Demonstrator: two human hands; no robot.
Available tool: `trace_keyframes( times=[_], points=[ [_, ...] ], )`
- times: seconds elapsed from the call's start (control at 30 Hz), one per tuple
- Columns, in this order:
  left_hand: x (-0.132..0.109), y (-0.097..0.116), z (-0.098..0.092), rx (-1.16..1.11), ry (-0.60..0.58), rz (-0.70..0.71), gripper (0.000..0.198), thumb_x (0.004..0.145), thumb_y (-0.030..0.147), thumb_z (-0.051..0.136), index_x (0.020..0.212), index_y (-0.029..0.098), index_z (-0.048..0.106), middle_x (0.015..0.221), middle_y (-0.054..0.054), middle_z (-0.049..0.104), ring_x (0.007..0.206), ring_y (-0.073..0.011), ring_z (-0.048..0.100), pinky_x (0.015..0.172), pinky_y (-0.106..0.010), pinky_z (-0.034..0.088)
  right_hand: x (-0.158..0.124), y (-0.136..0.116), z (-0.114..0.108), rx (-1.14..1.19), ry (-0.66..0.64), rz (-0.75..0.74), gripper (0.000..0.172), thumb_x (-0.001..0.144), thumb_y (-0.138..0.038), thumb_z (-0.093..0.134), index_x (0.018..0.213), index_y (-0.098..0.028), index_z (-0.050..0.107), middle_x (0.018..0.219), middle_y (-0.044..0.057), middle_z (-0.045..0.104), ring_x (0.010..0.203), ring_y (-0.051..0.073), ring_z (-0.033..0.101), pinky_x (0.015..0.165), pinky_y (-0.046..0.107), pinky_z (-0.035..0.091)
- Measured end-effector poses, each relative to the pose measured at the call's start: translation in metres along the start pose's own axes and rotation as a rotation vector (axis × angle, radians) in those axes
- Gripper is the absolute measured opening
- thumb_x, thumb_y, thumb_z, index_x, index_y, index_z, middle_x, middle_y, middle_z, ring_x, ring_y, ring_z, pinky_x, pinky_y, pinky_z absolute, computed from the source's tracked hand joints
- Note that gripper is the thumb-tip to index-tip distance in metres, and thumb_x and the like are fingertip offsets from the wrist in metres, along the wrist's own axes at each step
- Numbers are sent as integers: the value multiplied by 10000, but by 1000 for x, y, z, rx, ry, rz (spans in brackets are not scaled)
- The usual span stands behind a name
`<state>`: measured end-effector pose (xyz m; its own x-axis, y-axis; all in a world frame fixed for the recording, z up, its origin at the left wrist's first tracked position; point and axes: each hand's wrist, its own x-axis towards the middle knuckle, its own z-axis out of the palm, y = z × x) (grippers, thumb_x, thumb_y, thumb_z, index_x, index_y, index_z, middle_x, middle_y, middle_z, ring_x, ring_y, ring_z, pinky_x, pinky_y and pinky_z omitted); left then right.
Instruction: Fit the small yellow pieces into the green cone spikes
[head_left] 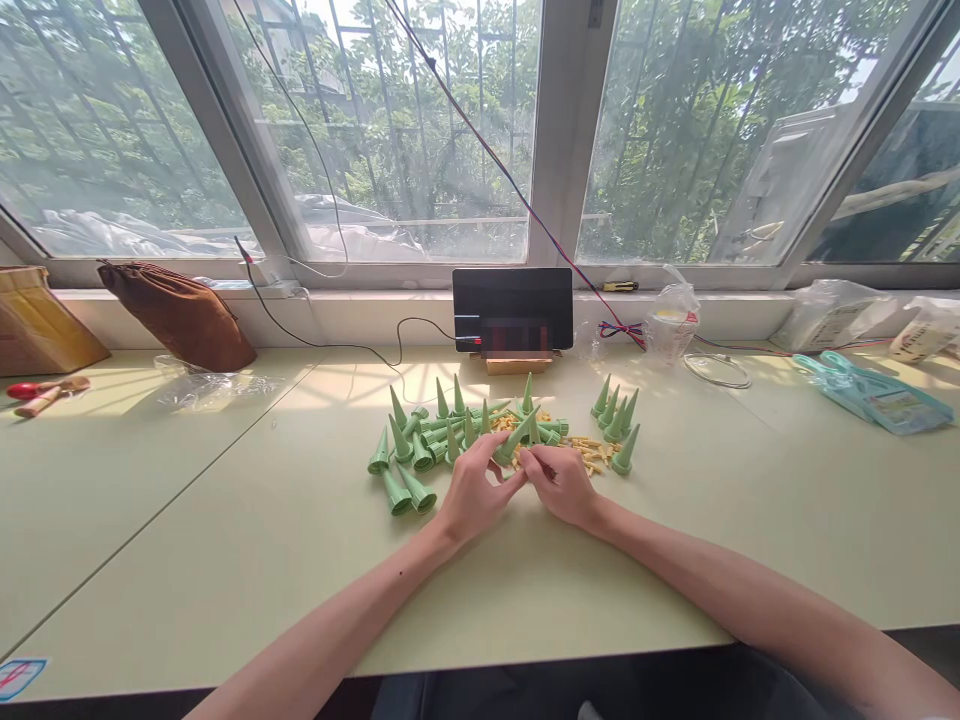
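Observation:
My left hand is closed around a green plastic cone spike, whose tip leans up to the right. My right hand meets it at the spike's wide end with its fingers pinched. Whatever those fingers hold is too small or hidden to make out. Left of my hands lies a cluster of similar green spikes, some upright and others on their sides. Behind and to the right of my fingers are small yellow pieces in a loose pile. Several more spikes stand upright to the right of that pile.
A dark tablet leans on a small cardboard stand beneath the window. A brown drawstring bag and crumpled clear plastic lie to the left. On the right are a plastic-wrapped cup, a coiled cable and a teal pouch.

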<state>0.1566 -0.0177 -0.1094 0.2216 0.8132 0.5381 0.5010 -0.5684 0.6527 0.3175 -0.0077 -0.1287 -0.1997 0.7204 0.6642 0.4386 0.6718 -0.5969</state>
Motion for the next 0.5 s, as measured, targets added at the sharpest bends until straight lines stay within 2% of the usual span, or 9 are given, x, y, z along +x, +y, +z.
trace_keyframes(
  times=[0.27,0.5],
  points=[
    [0,-1,1,2,15,-27,416,777,340,688,1153,183,606,1000,-57,710,618,-125,632,611,-273,568,1,-1,-1,-25,3,-19,460,976,-345,394,541,-198,365,479,-46,321,447,92,284,454,238,278],
    [0,1,-1,26,-3,-8,328,791,309,668,1097,191,649,905,-26,694,616,-116,599,624,-255,539,0,-2,-1,-31,-9,-12,441,966,-326,401,549,-197,337,488,-50,299,455,90,273,465,241,267]
  ],
)
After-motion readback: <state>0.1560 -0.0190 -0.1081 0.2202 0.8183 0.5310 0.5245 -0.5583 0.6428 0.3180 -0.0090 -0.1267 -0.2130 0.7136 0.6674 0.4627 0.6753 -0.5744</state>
